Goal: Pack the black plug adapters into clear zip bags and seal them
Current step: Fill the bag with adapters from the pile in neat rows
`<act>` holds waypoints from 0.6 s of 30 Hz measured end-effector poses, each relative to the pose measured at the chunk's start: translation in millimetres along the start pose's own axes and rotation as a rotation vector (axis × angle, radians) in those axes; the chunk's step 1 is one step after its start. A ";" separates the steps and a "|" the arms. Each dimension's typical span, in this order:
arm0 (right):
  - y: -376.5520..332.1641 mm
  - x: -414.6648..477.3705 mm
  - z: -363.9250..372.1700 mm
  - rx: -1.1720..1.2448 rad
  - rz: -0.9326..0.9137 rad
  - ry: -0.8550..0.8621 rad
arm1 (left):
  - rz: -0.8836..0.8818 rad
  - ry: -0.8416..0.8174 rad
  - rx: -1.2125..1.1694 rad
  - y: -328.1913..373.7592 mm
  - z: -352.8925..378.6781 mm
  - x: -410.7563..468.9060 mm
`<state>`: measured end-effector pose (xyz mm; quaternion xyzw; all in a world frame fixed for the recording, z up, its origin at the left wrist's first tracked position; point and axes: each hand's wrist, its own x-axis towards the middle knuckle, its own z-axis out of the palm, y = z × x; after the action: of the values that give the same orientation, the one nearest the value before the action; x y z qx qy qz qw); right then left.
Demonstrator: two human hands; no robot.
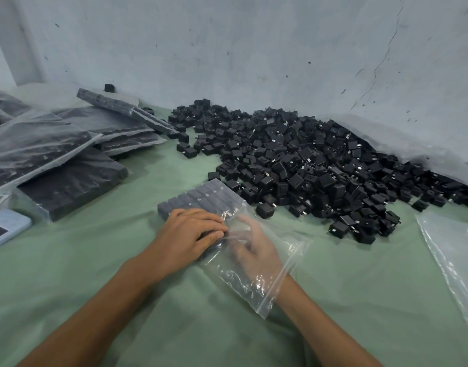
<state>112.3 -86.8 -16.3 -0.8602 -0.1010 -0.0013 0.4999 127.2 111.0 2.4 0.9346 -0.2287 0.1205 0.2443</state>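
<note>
A stained pale wall [254, 49] backs a green cloth-covered counter [95, 274]. A sprawling heap of loose black plug adapters [307, 160] fills the right. Stacked clear bags of packed adapters [69, 144] lie left, and empty clear plastic bags [455, 260] far right. In the centre lies a half-filled clear zip bag [243, 282]. The left hand [190, 234] presses flat on its rowed adapters. The right hand [254, 245] is inside it, its grip blurred and unclear. A pale blue device [5, 226] sits at the left edge.
</note>
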 end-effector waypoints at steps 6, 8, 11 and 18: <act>-6.6 -9.5 -21.4 0.138 0.117 -0.102 | -0.023 0.012 -0.062 -3.6 2.3 -3.9; -1.5 -24.7 -41.2 0.146 0.151 -0.109 | -0.027 0.014 -0.075 -4.7 3.7 -4.1; 14.0 -52.3 -81.6 0.218 0.232 -0.064 | -0.031 0.009 -0.062 -5.9 4.4 -2.8; 62.5 -29.3 -172.3 -0.538 0.147 0.417 | -0.037 0.017 -0.073 -7.9 6.0 -2.4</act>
<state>111.6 -270.0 13.1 -0.9474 0.0693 -0.1676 0.2638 129.6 115.0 -6.7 0.9280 -0.2137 0.1158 0.2822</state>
